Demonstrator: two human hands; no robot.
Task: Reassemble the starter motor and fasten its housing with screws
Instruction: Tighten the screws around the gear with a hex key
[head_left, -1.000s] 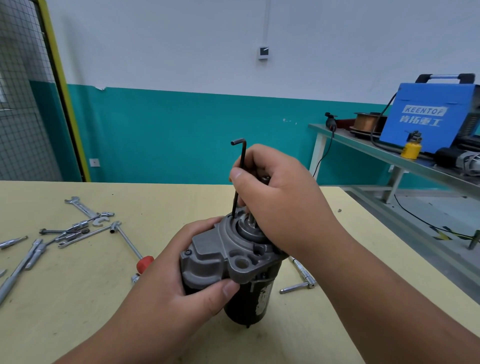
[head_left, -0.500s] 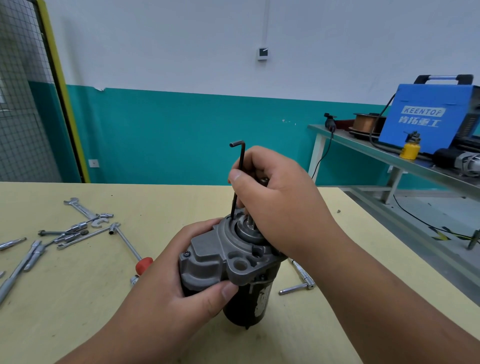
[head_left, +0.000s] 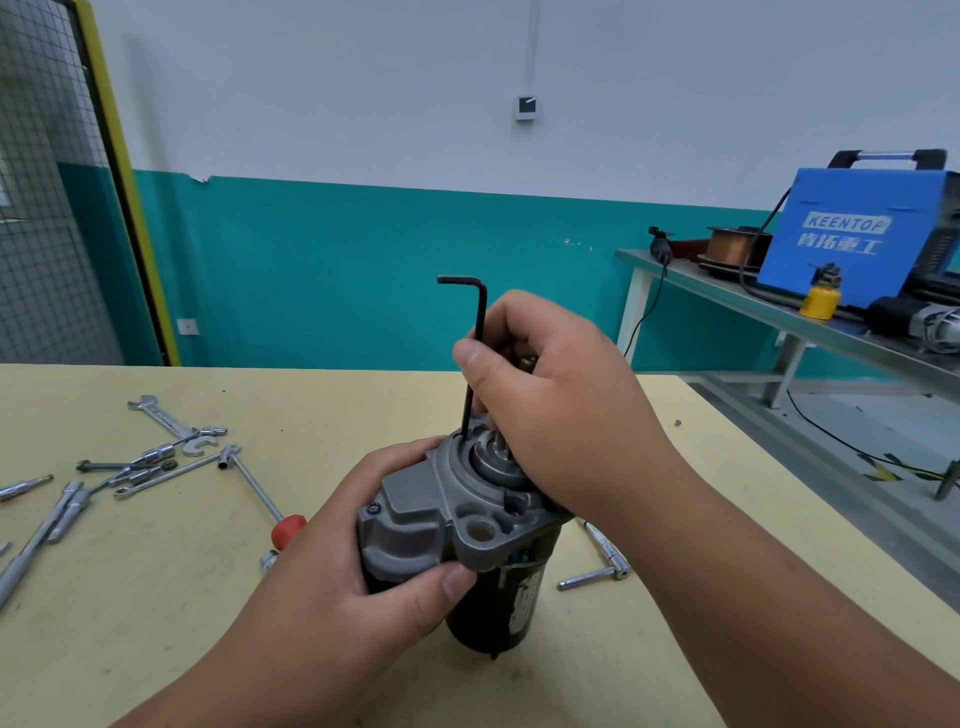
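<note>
Evidently late-stage: the starter motor (head_left: 498, 608) stands on the table (head_left: 156, 597) with its housing (head_left: 415, 525) seated. The left hand (head_left: 337, 587) grips the housing, fingers curled round it. The right hand (head_left: 561, 405) pinches a hex key (head_left: 475, 358) upright at a top fastening point. One screw (head_left: 374, 508) appears fitted; final tightening is judged outstanding.

Starter motor (head_left: 457, 525) upright on tabletop (head_left: 156, 597), mid-width, toward near edge: grey cast housing (head_left: 415, 514) on top, black cylindrical body (head_left: 493, 608) below. Black L-shaped hex key (head_left: 477, 358) near-vertical, tip at housing's far rim, short arm pointing left.
</note>
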